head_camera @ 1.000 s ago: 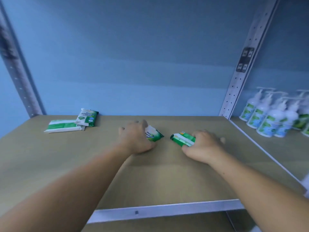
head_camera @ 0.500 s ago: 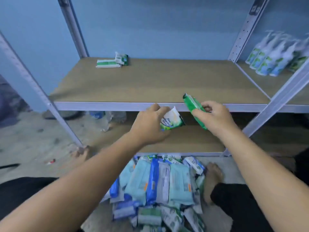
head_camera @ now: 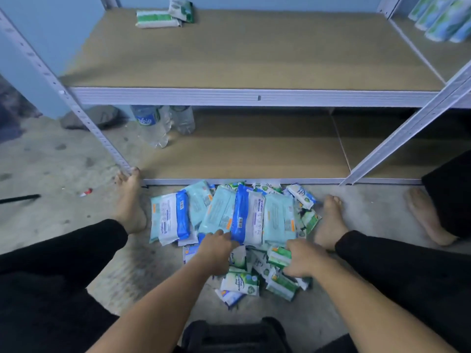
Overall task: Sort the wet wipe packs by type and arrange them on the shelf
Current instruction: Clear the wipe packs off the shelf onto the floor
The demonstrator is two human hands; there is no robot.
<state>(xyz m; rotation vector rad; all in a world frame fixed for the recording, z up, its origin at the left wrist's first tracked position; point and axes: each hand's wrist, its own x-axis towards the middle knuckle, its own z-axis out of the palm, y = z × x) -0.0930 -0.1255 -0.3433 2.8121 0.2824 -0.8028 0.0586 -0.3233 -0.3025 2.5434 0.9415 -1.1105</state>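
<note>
**Q:** Left edge?
**A:** The slotted left upright (head_camera: 63, 95) runs diagonally from the upper left down to the floor (head_camera: 51, 161). It ends just beside the left foot (head_camera: 130, 202). Bare concrete lies open to the left of it.

**Q:** Shelves?
**A:** The upper shelf board (head_camera: 254, 54) spans the top of the frame, and its front rail (head_camera: 254, 98) crosses at upper middle. Near the back at upper left lies a flat white-and-green pack (head_camera: 156, 20), with a small green pack (head_camera: 181, 10) touching its right end. Bare wood shows from there across to the right upright (head_camera: 407, 138). Two water bottles (head_camera: 155, 126) stand at the left of the lower shelf board (head_camera: 242, 149), under the rail.

**Q:** Task items?
**A:** The pile of wet wipe packs (head_camera: 275, 217) lies on the floor at centre, between the two feet. Its far edge reaches the lower shelf's front lip.

**Q:** Hands?
**A:** The left hand (head_camera: 216, 248), low centre, is on the pile's near edge. Its fingertips are at the bottom edge of a blue-and-white pack (head_camera: 244, 215). I cannot tell whether it grips. The right hand (head_camera: 305, 261) is just to the right, its fingers curled round a green-and-white pack (head_camera: 279, 256). The hands are apart, with small packs between them.

**Q:** Right side?
**A:** The right foot (head_camera: 331, 220) is just beside the pile's right edge. Another person's foot (head_camera: 428, 217) is at far right. Pump bottles (head_camera: 443, 19) stand on the neighbouring shelf in the upper right corner.
</note>
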